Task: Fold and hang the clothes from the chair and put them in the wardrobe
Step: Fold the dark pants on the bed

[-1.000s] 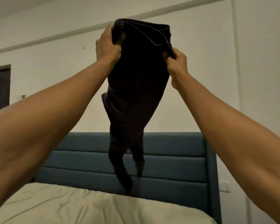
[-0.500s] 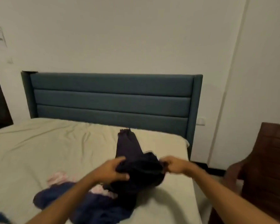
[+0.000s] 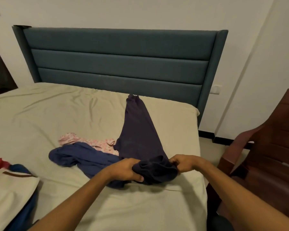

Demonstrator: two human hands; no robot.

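Both arms stretched forward over the bed point(image 3: 90, 117): left hand point(image 3: 126, 170) and right hand point(image 3: 183, 162) gripping opposite sides of the bunched waistband of dark trousers point(image 3: 138, 135), legs laid flat toward the headboard point(image 3: 120, 59). Left of the trousers, blue garment point(image 3: 80, 155) over pink cloth point(image 3: 98, 144). Right of the bed, brown chair point(image 3: 265, 155).

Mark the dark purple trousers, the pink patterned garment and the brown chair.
dark purple trousers point(image 3: 137, 130): head view, middle of the legs lying flat.
pink patterned garment point(image 3: 105, 145): head view, exposed right part.
brown chair point(image 3: 274, 147): head view, slatted backrest.
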